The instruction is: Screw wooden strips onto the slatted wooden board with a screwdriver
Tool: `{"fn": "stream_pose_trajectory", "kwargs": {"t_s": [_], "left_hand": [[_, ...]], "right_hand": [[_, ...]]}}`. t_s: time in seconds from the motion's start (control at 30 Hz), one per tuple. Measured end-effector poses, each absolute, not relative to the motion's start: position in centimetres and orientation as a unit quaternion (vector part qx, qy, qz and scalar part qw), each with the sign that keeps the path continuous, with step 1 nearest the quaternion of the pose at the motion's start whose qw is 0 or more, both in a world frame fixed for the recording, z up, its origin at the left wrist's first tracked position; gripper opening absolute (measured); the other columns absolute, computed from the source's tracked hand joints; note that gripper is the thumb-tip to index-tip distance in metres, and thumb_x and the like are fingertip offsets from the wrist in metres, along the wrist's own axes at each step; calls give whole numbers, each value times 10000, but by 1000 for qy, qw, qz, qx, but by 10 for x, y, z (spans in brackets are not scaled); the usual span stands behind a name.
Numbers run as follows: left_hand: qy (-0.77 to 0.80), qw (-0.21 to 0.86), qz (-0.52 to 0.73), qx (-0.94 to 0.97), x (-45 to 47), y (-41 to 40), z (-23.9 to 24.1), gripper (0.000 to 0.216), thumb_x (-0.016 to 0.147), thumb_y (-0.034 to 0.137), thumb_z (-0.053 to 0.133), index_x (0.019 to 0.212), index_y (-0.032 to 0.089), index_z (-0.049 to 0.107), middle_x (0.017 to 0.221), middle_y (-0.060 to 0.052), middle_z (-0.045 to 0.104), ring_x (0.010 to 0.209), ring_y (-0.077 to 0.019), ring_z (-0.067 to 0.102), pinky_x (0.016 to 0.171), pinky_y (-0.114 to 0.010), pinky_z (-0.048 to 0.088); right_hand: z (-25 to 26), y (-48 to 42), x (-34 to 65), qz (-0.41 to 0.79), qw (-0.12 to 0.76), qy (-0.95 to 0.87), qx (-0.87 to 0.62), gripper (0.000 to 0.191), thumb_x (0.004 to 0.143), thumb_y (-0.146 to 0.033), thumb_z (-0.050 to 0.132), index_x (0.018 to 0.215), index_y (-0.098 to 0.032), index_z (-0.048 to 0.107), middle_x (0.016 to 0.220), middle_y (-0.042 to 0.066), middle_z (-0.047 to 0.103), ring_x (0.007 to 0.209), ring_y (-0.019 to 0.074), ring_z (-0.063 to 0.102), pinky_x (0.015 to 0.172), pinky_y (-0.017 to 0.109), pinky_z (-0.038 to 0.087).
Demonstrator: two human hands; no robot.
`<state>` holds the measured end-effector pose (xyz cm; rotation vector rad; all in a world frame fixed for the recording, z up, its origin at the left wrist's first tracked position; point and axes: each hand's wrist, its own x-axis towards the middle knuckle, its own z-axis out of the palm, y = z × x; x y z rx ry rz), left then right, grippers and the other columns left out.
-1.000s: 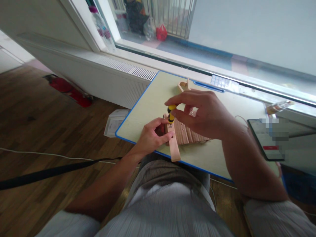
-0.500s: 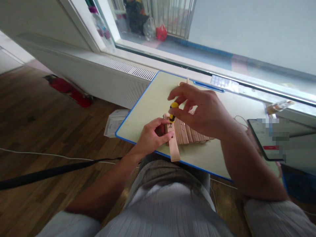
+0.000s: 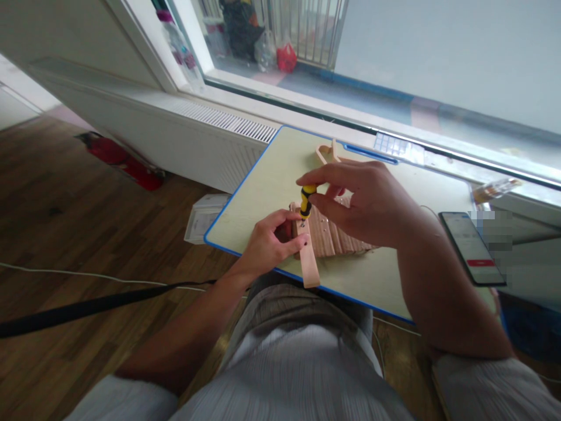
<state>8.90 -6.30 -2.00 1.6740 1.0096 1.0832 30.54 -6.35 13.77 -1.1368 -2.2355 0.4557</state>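
My right hand grips a short yellow-and-black screwdriver between thumb and fingers. The screwdriver stands nearly upright, its tip at a small screw on a pale wooden strip. My left hand pinches that strip, thumb and fingers on either side of the screw. Under the strip lies a brown slatted wooden piece with small shiny dots on top, partly hidden by my right hand. Beyond my hands rests a bent, light wooden piece.
The work lies on a small pale table with a blue edge, set against a radiator and window sill. A phone is at the right. On the floor at left lies a red fire extinguisher.
My right hand has turned about the screwdriver and dropped slightly, uncovering more of the bent wooden piece behind. The screwdriver stays at the screw; my left hand keeps its place.
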Motion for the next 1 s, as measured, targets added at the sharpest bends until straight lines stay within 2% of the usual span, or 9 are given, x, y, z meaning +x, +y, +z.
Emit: {"fn": "stream_pose_trajectory", "kwargs": {"t_s": [0.2, 0.33, 0.43, 0.57, 0.7, 0.87, 1.0], "left_hand": [[409, 446, 430, 670, 88, -64, -20, 326, 840, 319, 879, 1104, 196, 732, 877, 19, 660, 715, -112, 560, 659, -239, 479], [417, 440, 423, 674, 88, -64, -18, 305, 849, 324, 869, 1085, 191, 730, 860, 27, 641, 715, -109, 553, 662, -236, 474], [420, 431, 419, 680, 88, -64, -17, 291, 853, 324, 863, 1077, 191, 733, 877, 19, 657, 731, -115, 570, 671, -238, 481], [414, 431, 428, 678, 87, -63, -20, 327, 837, 330, 886, 1098, 192, 745, 899, 1, 677, 768, -134, 595, 681, -249, 490], [413, 442, 427, 672, 87, -63, -21, 341, 841, 335, 885, 1117, 190, 745, 914, 0, 681, 764, -128, 585, 680, -247, 483], [417, 444, 424, 670, 88, -64, -17, 293, 847, 332, 872, 1068, 186, 747, 895, 11, 659, 731, -113, 541, 665, -242, 460], [412, 440, 428, 673, 88, -63, -19, 302, 848, 332, 875, 1083, 191, 749, 905, 6, 675, 762, -127, 581, 695, -252, 485]], "right_hand": [[133, -61, 302, 149, 297, -835, -439, 158, 932, -277, 716, 1054, -206, 788, 970, 29, 797, 812, 172, 688, 789, 341, 466], [126, -58, 298, 143, 315, -827, -444, 179, 929, -364, 761, 994, -199, 735, 877, 8, 746, 743, 154, 657, 730, 330, 443], [125, -59, 295, 151, 315, -823, -449, 197, 927, -358, 765, 1030, -195, 725, 921, 19, 757, 752, 153, 667, 737, 334, 451], [127, -61, 294, 171, 323, -812, -455, 272, 946, -308, 741, 1200, -214, 719, 983, 17, 781, 762, 149, 688, 751, 328, 472], [127, -61, 295, 156, 324, -825, -437, 147, 968, -323, 723, 1064, -214, 748, 962, 12, 779, 775, 148, 709, 759, 320, 481], [130, -62, 299, 148, 309, -843, -414, 238, 951, -235, 659, 1152, -210, 784, 1057, 35, 800, 820, 157, 731, 812, 331, 513], [133, -64, 302, 164, 303, -845, -409, 279, 949, -210, 629, 1170, -210, 799, 1085, 43, 813, 874, 173, 742, 841, 341, 522]]}}
